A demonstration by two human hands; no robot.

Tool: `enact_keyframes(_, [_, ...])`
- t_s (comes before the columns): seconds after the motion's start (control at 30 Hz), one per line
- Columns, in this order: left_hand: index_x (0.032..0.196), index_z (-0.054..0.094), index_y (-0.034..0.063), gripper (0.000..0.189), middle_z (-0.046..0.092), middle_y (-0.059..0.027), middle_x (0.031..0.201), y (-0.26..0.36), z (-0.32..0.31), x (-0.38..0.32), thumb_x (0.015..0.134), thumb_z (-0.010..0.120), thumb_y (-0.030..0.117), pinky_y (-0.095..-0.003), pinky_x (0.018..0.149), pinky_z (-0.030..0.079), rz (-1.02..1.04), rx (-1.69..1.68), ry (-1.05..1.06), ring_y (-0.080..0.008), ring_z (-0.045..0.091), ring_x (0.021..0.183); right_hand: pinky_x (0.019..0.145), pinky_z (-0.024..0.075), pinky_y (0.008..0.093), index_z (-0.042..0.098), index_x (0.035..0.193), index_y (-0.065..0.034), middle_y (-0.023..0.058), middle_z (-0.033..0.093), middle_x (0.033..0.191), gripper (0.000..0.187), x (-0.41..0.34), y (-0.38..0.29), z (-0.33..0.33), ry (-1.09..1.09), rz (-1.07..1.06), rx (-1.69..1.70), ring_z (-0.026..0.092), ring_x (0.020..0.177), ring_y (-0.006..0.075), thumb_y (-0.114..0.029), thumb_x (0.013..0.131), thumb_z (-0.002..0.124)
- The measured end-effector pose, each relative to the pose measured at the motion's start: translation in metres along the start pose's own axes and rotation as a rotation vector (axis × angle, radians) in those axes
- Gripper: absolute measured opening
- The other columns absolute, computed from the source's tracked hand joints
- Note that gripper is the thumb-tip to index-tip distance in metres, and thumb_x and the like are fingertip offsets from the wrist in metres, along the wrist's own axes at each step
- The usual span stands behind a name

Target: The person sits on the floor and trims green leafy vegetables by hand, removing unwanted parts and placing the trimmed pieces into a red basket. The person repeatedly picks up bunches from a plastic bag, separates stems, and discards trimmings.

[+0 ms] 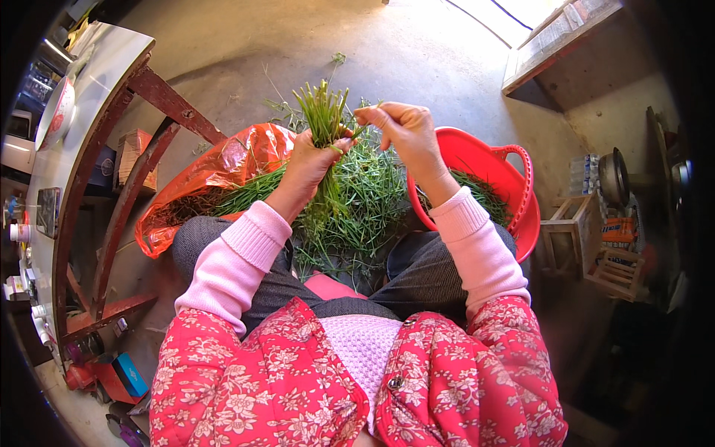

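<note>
Upright in my left hand (313, 162) is a bundle of green stems (321, 112), cut ends up and leafy ends hanging below the fist. A thin green strand crosses the bundle near my thumb. My right hand (399, 125), just right of the bundle, pinches a thin green stem (362, 132) that runs back to the left fingers. Under both hands lies a loose heap of grassy greens (368, 190) on the floor. An orange-red plastic bag (240, 148) with more greens and brownish roots lies to the left. At the right stands a red plastic basket (475, 146) holding greens.
A table (100, 72) with dark red wooden legs rises on the left, bearing a bowl (56, 114) and a phone (48, 212). Small wooden stools (570, 234) stand at right, near a metal pot (614, 177). Stray sprigs lie on the concrete floor (234, 72).
</note>
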State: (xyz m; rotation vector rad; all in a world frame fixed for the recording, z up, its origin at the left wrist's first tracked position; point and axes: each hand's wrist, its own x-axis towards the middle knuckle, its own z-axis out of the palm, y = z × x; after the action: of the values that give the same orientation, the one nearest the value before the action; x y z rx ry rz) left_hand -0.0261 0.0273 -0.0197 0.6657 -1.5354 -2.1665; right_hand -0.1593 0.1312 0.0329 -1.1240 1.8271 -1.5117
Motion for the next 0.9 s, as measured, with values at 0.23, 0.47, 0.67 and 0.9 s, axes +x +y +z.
enact_keyframes(0.23, [0.09,0.059,0.0011,0.015,0.06,-0.001,0.081,-0.056,-0.017,0.016,0.075,0.061,0.002,-0.0246,0.065,0.044,0.104,0.403,-0.041,-0.0096,0.054,0.072,0.051,0.0361,0.0148,0.066,0.091,0.0017,0.0097,0.066,0.077,0.023,0.005,-0.028,-0.054,0.359,-0.311,0.15,0.051,0.053,0.0041,-0.019,0.089,0.056])
enact_keyframes(0.47, [0.085,0.064,0.0038,0.012,0.061,-0.0009,0.073,-0.069,-0.024,0.022,0.074,0.062,0.001,-0.0226,0.055,0.04,-0.209,0.217,0.063,-0.0086,0.052,0.062,0.056,0.0491,0.0218,0.064,0.093,-0.0012,0.0117,0.065,0.094,0.026,0.009,-0.027,-0.123,0.585,-0.352,0.718,0.063,0.065,0.0158,-0.025,0.088,0.057])
enact_keyframes(0.67, [0.087,0.063,0.006,0.013,0.064,-0.0016,0.077,-0.056,-0.029,0.026,0.076,0.058,0.002,-0.0195,0.054,0.04,-0.222,-0.026,0.11,-0.0069,0.051,0.06,0.056,0.0477,0.0217,0.064,0.097,-0.0009,0.0096,0.066,0.087,0.026,-0.003,-0.025,-0.147,0.599,-0.324,0.458,0.064,0.066,0.0146,-0.024,0.09,0.054])
enact_keyframes(0.9, [0.095,0.063,0.0092,0.017,0.065,-0.0017,0.086,-0.033,-0.027,0.02,0.08,0.064,0.016,-0.0203,0.058,0.041,-0.238,-0.203,0.034,-0.0077,0.05,0.065,0.053,0.0453,0.0201,0.068,0.09,-0.0047,0.0058,0.067,0.071,0.021,-0.041,-0.021,-0.179,0.506,-0.131,-0.589,0.065,0.062,0.0093,-0.023,0.087,0.058])
